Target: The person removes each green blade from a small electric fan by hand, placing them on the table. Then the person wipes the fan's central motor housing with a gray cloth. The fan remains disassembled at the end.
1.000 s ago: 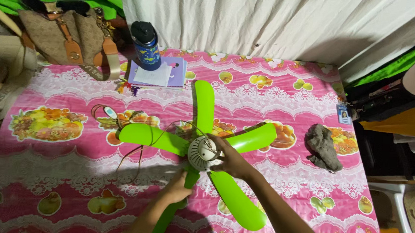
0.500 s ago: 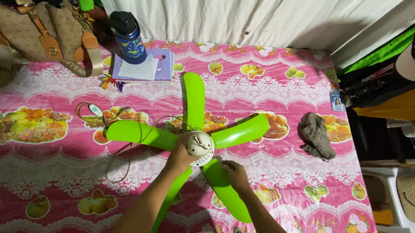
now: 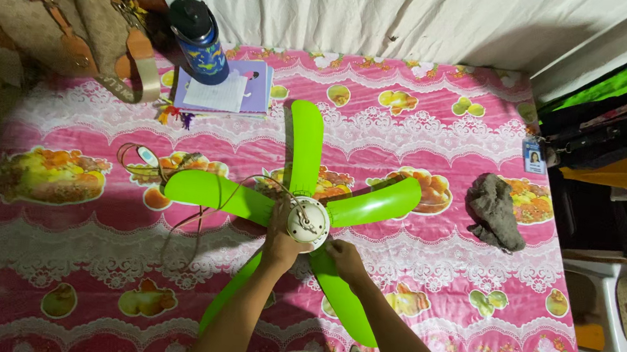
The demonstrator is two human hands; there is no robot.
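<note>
The worktop [image 3: 420, 95] is the biggest thing under me, covered in a pink cloth printed with fruit and white lace bands. On it lies the green fan [image 3: 297, 211], five long blades spread flat around a cream hub [image 3: 308, 220], roughly in the middle of the cloth.

Since a second ago my view has swung, so the fan sits more squarely below me. My hands have traded places on it: my left hand [image 3: 281, 236], which was low on the near-left blade, is now cupped against the left side of the hub, fingers curled on it. My right hand [image 3: 346, 261], which was at the hub, has dropped to the root of the near-right blade and rests there with fingers bent; I cannot tell whether it pinches anything. So the work has moved from blade to hub.

A thin cord [image 3: 180, 218] loops off to the left towards a small oval switch [image 3: 144, 157].

A brown bag [image 3: 61, 30] sits at the far left corner. A grey rag [image 3: 496, 209] lies crumpled on the right. A dark blue bottle [image 3: 200, 42] with yellow shapes stands on a purple booklet [image 3: 250, 85] topped by white paper. A small upright card [image 3: 534, 157] with a portrait lies at the right edge.
</note>
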